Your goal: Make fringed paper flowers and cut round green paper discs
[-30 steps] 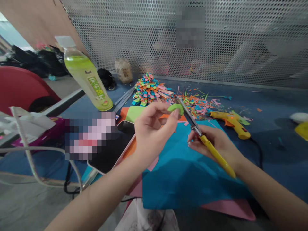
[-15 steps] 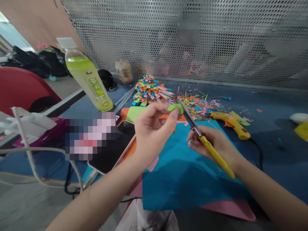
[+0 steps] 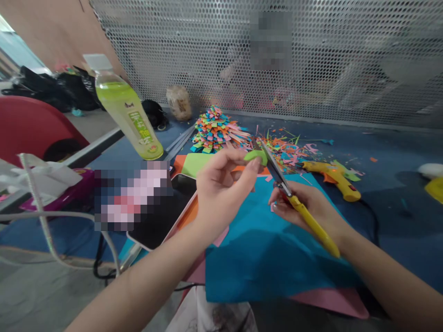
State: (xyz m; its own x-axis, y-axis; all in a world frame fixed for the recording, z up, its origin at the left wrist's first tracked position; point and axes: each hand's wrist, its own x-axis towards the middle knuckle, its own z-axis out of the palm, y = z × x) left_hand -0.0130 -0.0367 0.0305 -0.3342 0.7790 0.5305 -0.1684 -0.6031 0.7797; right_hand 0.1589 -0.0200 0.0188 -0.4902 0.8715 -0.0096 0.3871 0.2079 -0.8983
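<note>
Between thumb and fingers, my left hand (image 3: 226, 177) pinches a small piece of green paper (image 3: 255, 157). My right hand (image 3: 308, 207) is closed around yellow-handled scissors (image 3: 314, 226), whose metal blades point up and away beside the green piece. Whether the blades touch the paper I cannot tell. Below both hands lies a large blue sheet (image 3: 252, 258), with pink sheets (image 3: 332, 299) partly under it. Just beyond my left hand stands a cone-shaped tree (image 3: 216, 127) of many coloured paper tabs, next to a heap of paper scraps (image 3: 284, 147).
A yellow hot glue gun (image 3: 334, 179) lies at the right, its cord trailing forward. On the left are a phone (image 3: 162, 212), a drink bottle (image 3: 129, 115), a purple box (image 3: 58, 189) and a pale cable (image 3: 41, 221). A perforated metal panel (image 3: 207, 46) rises behind the table.
My left hand and the green paper have shifted slightly right, along the scissor blades. The right hand keeps its grip on the scissors and has barely moved.
</note>
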